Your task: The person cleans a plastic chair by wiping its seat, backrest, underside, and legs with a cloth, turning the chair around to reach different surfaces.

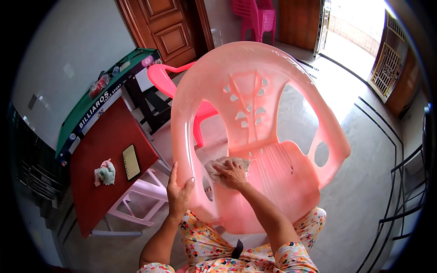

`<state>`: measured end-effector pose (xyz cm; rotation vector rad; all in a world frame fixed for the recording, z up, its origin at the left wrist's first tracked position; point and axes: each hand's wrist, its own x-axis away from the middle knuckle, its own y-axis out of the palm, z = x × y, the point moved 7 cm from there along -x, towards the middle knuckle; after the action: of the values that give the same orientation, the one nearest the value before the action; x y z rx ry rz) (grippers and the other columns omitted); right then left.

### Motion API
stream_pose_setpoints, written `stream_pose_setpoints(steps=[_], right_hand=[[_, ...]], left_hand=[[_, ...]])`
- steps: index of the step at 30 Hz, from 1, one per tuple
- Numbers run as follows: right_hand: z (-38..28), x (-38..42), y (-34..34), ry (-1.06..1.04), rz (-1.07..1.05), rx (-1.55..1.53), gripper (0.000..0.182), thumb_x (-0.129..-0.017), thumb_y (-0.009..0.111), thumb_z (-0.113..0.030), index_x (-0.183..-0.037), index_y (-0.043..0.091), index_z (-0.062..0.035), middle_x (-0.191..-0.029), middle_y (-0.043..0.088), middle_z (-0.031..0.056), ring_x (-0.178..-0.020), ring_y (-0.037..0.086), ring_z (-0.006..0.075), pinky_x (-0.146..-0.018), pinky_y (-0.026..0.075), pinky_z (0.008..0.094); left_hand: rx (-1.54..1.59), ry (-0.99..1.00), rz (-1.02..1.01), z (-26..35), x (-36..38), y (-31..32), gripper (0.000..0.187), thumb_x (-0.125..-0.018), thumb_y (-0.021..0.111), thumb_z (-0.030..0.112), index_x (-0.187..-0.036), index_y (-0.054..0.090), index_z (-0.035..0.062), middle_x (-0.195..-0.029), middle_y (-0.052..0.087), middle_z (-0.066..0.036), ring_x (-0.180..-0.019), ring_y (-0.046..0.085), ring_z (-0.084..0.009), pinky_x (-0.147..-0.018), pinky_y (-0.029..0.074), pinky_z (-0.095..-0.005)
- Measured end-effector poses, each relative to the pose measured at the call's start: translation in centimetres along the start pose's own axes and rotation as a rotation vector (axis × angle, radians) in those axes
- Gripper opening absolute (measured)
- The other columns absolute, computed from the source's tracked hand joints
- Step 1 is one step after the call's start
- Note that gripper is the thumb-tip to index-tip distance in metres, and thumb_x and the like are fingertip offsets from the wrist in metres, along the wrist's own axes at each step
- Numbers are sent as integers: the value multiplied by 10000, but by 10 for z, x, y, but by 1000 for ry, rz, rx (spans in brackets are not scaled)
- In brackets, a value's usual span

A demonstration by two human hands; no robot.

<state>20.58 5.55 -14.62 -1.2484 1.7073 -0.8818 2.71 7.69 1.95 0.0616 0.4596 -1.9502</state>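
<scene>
A pink plastic armchair [273,168] stands tilted before my knees, its cut-out backrest away from me. My left hand [179,193] holds the outer side of its left armrest, thumb in front and a finger stretched along the edge. On the seat's left rear part, my right hand [233,175] presses down on a crumpled greyish-beige cloth [216,170], fingers bent over it. Part of the cloth lies under the palm. A few small dark marks show on the seat's right side.
To the left, a red-topped table [100,150] bears a phone [131,162] and a crumpled cloth or tissue [105,173]. A pale pink stool [141,198] stands beside it. Behind are a billiards table [102,102], another pink chair [161,79] and stacked chairs [258,20]. Black railings [407,200] edge the right.
</scene>
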Motion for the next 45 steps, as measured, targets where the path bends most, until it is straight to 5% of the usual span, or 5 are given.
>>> stream_pose_setpoints(steps=[16,21,31,34,45], right_hand=[[211,85,-117,833,40,793,421,-839,466,-219,-1259,437,-243,-1089,472,85,-1037,429,259,-870,329,420],[130,83,-51,358,213,649,350,-786,499,-220,-1106,507,-77,-957,562,257,-711,584,335,-593,447,472],[-29,143,-42,-145,178,90,430,-724,577,-201,-1151,528,-214,-895,538,116,-775,553,273,-634,468,395],[139,145,-26,433,238,105,303,-753,560,-229,-1042,538,-142,-1049,513,153,-959,489,313,-770,425,467],[85,193,-141,421,233,623,371,-746,583,-266,-1094,547,-141,-928,538,127,-794,533,272,-720,427,392]], left_hand=[[39,-29,8,-10,-1,-2,650,-789,620,137,-1305,292,-86,-1331,347,-234,-1251,330,-281,-1039,240,-335],[23,-20,17,-6,-1,-2,645,-792,618,144,-1298,297,-94,-1328,354,-237,-1252,331,-287,-1038,243,-338],[3,-14,28,-6,-1,-1,625,-794,621,143,-1292,319,-83,-1310,383,-233,-1225,370,-280,-1019,277,-325],[-2,12,28,-5,-2,-1,622,-795,618,137,-1293,318,-83,-1306,388,-234,-1220,376,-278,-1013,286,-322],[53,-8,26,-16,-3,-2,608,-798,609,116,-1291,318,-89,-1301,396,-219,-1190,404,-256,-997,305,-310]])
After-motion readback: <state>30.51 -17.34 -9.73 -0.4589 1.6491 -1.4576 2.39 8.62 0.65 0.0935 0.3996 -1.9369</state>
